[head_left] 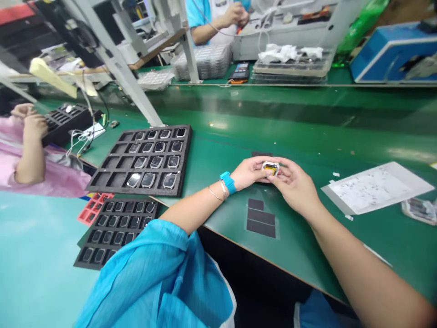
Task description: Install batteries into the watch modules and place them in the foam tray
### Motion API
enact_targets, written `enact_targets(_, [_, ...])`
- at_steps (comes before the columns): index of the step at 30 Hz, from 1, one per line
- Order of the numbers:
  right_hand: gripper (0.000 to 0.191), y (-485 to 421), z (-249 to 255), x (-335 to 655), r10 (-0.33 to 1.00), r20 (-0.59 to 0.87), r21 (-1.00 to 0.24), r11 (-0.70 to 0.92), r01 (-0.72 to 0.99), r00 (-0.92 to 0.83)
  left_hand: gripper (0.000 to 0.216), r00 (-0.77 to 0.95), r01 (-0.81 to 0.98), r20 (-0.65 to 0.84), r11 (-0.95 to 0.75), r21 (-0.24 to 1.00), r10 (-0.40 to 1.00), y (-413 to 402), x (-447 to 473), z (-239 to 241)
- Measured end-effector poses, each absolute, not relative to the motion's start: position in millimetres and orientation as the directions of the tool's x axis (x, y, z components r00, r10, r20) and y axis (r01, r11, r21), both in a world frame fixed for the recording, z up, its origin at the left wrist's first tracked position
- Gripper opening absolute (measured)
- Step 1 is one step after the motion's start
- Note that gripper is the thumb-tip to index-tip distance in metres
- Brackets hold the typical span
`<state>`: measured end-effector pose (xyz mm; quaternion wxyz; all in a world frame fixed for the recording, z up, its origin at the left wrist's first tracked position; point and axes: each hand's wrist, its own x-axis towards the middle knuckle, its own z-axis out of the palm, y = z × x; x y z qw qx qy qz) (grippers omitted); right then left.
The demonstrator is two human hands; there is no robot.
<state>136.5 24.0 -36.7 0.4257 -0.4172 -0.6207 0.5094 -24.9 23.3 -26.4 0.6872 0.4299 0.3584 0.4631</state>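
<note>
Both my hands meet above the green bench mat (307,241), holding a small rectangular watch-like module (271,168) with a clear casing and a yellow-orange part inside. My left hand (251,173) cradles it from below, and my right hand (293,187) pinches it from the other side. A blue wristband (228,182) and a thin metal bangle (218,191) circle my left wrist. Black dashed pads (261,218) lie on a clear film just below my hands. To the left stands a black foam tray (102,175) holding several similar casings.
A second black foam tray (116,232) sits at the bench's near edge. A white sheet (377,187) lies to the right. Co-workers' hands (29,120) work at the left, and another person (218,23) sits across the bench. Metal supports (119,68) stand beyond the trays.
</note>
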Motion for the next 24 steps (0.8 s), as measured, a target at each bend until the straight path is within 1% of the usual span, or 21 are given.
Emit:
enact_targets(3, [0.058, 27.4, -38.6, 139.2, 0.96, 0.135, -0.976, 0.171, 0.135, -0.244, 0.053, 0.244, -0.285, -0.078, 0.149, 0.947, 0.967, 24.5, -30.5, -12.4])
enact_targets(4, [0.058, 27.5, -38.0, 140.2, 0.961, 0.158, -0.97, 0.194, 0.147, -0.227, 0.052, 0.184, -0.287, -0.057, 0.109, 0.952, 0.981, 22.3, -36.2, -3.9])
enact_targets(7, [0.052, 24.5, -34.6, 142.4, 0.957, 0.223, -0.945, 0.259, 0.201, -0.183, 0.045, -0.068, -0.337, 0.024, -0.046, 0.94, 0.997, 4.1, -68.5, 24.1])
enact_targets(9, [0.046, 21.7, -32.2, 142.8, 0.952, 0.259, -0.918, 0.295, 0.264, -0.164, 0.043, -0.193, -0.335, 0.028, -0.093, 0.938, 0.981, -15.8, -103.5, 37.9])
enact_targets(10, [0.044, 20.6, -31.1, 142.6, 0.948, 0.274, -0.903, 0.311, 0.297, -0.16, 0.043, -0.244, -0.291, 0.023, -0.095, 0.952, 0.97, -26.8, -124.8, 42.1])
enact_targets(11, [0.041, 19.7, -30.0, 142.1, 0.945, 0.287, -0.888, 0.324, 0.327, -0.157, 0.044, -0.311, -0.201, 0.031, -0.098, 0.975, 0.95, -38.0, -148.3, 44.6])
enact_targets(12, [0.038, 19.0, -29.0, 141.4, 0.941, 0.301, -0.873, 0.337, 0.353, -0.155, 0.045, -0.406, -0.055, 0.061, -0.092, 0.994, 0.912, -49.1, -173.4, 45.6])
enact_targets(13, [0.035, 18.5, -28.0, 140.7, 0.937, 0.313, -0.859, 0.348, 0.375, -0.153, 0.046, -0.532, 0.145, 0.124, -0.053, 0.988, 0.838, -59.8, -199.4, 45.6])
enact_targets(14, [0.032, 18.1, -27.0, 139.8, 0.934, 0.323, -0.847, 0.357, 0.393, -0.152, 0.047, -0.644, 0.359, 0.209, 0.049, 0.932, 0.736, -70.0, -225.4, 44.7])
enact_targets(15, [0.03, 17.8, -26.1, 139.1, 0.931, 0.331, -0.838, 0.364, 0.407, -0.153, 0.047, -0.716, 0.524, 0.306, 0.193, 0.829, 0.628, -79.5, -250.5, 43.5])
enact_targets(16, [0.028, 17.5, -25.2, 138.4, 0.928, 0.337, -0.829, 0.372, 0.417, -0.157, 0.045, -0.744, 0.619, 0.4, 0.326, 0.715, 0.535, -88.2, -273.9, 42.1])
enact_targets(17, [0.027, 17.4, -24.6, 137.8, 0.925, 0.343, -0.823, 0.38, 0.423, -0.162, 0.042, -0.752, 0.65, 0.446, 0.435, 0.623, 0.486, -96.0, -294.8, 40.7])
enact_targets(19, [0.026, 18.0, -24.0, 136.8, 0.922, 0.345, -0.818, 0.386, 0.427, -0.173, 0.037, -0.78, 0.626, 0.432, 0.59, 0.51, 0.453, -108.4, -327.1, 38.6])
enact_targets(22, [0.027, 20.0, -24.5, 135.5, 0.927, 0.331, -0.829, 0.374, 0.416, -0.176, 0.03, -0.843, 0.538, 0.289, 0.714, 0.448, 0.454, -119.1, -350.2, 38.5])
enact_targets(24, [0.027, 20.0, -23.9, 135.3, 0.928, 0.329, -0.846, 0.371, 0.384, -0.173, 0.025, -0.861, 0.508, 0.229, 0.748, 0.427, 0.454, -123.0, -349.9, 41.1])
